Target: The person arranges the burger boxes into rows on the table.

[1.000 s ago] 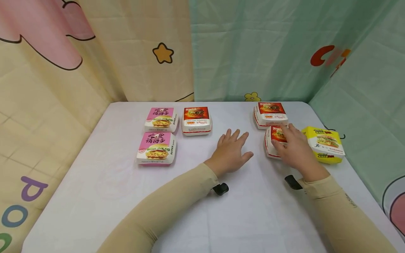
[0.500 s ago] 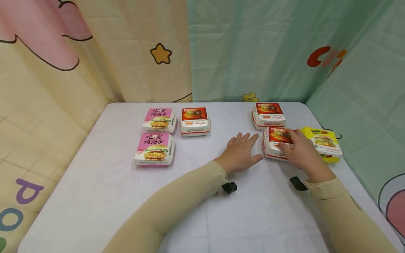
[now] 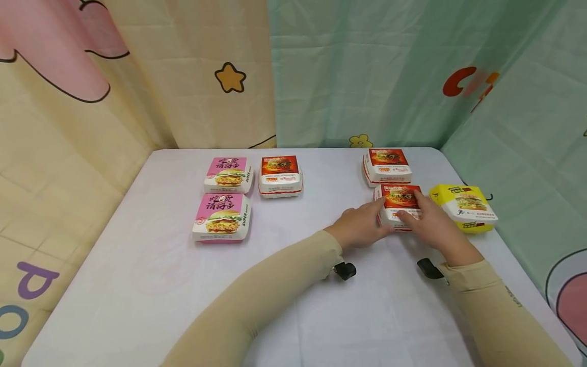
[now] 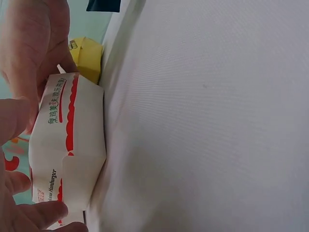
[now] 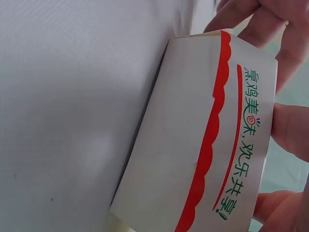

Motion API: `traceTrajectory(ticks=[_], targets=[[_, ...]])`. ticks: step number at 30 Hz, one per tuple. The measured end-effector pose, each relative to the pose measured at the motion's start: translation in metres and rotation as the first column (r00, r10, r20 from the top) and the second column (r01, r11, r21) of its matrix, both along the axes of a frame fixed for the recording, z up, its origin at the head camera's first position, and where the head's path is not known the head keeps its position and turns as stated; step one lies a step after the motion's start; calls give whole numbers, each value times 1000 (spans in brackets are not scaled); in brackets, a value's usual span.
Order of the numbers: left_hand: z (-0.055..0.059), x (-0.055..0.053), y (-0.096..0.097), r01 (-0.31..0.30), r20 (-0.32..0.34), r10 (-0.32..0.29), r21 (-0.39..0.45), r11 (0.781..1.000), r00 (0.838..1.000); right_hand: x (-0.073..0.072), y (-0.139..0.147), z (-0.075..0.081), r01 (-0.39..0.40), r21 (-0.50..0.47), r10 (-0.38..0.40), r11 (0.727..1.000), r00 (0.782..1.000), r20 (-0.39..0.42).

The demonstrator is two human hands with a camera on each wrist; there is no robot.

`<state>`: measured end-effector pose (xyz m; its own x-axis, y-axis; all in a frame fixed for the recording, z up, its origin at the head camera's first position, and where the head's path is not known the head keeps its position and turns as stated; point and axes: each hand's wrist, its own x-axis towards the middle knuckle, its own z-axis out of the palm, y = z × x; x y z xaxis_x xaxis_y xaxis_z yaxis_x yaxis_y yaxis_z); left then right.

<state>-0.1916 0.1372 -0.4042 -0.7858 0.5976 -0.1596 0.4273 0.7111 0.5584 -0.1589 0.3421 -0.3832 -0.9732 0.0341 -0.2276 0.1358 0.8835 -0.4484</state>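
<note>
Both hands hold a white and red burger box (image 3: 397, 199) at the right of the table. My left hand (image 3: 359, 225) has its fingers against the box's left side, with the thumb near the front edge. Across from it, my right hand (image 3: 438, 224) grips the right part, thumb on the lid's front and fingers over the right side. In the right wrist view the box front (image 5: 207, 130) shows a red scalloped stripe and green lettering. The left wrist view shows left fingers (image 4: 44, 211) touching the side. The right hand's fingertips are partly hidden.
A matching red box (image 3: 387, 166) stands directly behind. To the right is a yellow burger box (image 3: 465, 206). Farther left are another red box (image 3: 280, 176) and two pink boxes (image 3: 229, 174), one before the other. Curtains border the white table (image 3: 357, 316).
My left hand has moved right from the bare table onto the box's left side. The right hand has stayed at the box, which has shifted slightly left.
</note>
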Motion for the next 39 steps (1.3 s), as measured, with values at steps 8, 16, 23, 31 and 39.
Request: traceTrajectory(ticks=[8,16,23,31,39], targets=[[-7,-3,5,-39,5,39,36,999,999,2,-3,-2,16,-20,-16,1000,1000,8],[-10,-7,3,-93,42,91,57,994,995,5,-6,-6,24,11,-24,1000,1000,-12],[-10,-8,-2,-136,55,131,93,986,990,8,-11,-8,31,-22,-32,999,999,-38],[-9,-7,-11,-149,50,144,112,982,988,10,-21,-9,9,-41,-13,999,995,-96],[-13,-3,-24,-173,48,168,130,976,985,14,-37,-6,-3,-51,-1,999,997,-80]])
